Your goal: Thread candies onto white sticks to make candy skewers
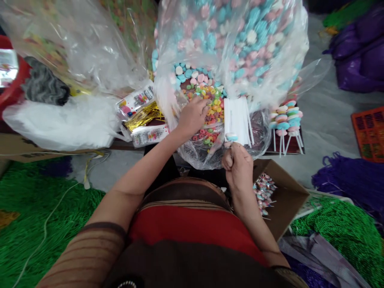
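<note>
Hovering at a heap of small ring-shaped pieces in yellow, orange, green and red [216, 110], the person's left hand [194, 115] appears in the head view with fingers curled down among them; whether it pinches one cannot be told. To its right, the right hand [240, 162] is closed in a grip below a skewer of flat pale blue, white and pink candy discs [231, 137], the stick itself mostly hidden by the fingers. Just beyond this hand lies a bundle of slim white sticks [236, 116], side by side. Ahead of both hands bulges a large clear plastic bag [270, 44] filled with pink, blue and white candy, and some loose round candies of those colours [192, 74] lie beyond the left hand. To the right hand's right, several loaded candy skewers [286, 116] lie together, and nearer the body stands an open brown cardboard box [286, 200] with small wrapped sweets [264, 190] inside. Left of the left hand are shiny gold strips [145, 116] between printed packets [150, 135].
</note>
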`<state>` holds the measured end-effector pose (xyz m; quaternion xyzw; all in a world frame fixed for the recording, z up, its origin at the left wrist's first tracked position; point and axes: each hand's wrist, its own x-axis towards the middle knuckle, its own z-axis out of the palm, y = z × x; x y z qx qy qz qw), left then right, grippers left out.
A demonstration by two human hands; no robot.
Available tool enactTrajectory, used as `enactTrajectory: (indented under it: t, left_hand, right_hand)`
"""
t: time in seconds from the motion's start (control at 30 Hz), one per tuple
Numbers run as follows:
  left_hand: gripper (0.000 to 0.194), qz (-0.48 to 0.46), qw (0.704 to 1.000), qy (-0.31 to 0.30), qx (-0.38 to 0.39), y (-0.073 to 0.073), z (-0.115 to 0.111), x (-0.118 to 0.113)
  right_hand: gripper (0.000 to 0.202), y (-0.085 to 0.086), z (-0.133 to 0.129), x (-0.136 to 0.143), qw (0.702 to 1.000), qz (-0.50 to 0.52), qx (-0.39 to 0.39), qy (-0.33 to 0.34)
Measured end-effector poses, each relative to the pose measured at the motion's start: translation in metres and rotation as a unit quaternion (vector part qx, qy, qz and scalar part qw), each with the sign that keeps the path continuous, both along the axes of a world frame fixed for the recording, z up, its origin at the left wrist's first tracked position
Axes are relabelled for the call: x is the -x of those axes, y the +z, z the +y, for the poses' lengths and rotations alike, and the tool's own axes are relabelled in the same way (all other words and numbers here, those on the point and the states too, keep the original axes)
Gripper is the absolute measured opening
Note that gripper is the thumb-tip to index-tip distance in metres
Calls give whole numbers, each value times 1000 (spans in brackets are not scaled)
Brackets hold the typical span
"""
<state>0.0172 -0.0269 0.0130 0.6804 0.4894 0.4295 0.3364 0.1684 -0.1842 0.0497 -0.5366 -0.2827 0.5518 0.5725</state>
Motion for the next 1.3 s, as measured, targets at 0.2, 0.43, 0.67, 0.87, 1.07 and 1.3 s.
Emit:
enactTrajectory:
  t: [0.2,0.43,0.67,0.87,1.07,1.3]
  left_hand:
    - [22,70,996,-13,-49,-30,36,-16]
    - [17,144,987,-44,-56,-31,26,-15]
    - [23,102,995,-11,-15,-19,22,-8]
    - [14,-188,966,14,179,4,-10,13]
    - [24,-375,886,-23,273,12,-33,13]
    - [28,-405,877,-17,259,10,-37,10]
  right_hand:
    - [39,-3,-3,-2,1000,-20,-9,3]
    - [41,-8,-1,0,999,-35,0,28]
    - [39,-8,-1,0,999,-42,-2,25]
    - [44,-11,-1,3,996,-69,4,57]
    - [43,-12,-1,10,990,-95,-10,104]
    - [39,-15,-3,9,989,-96,-8,110]
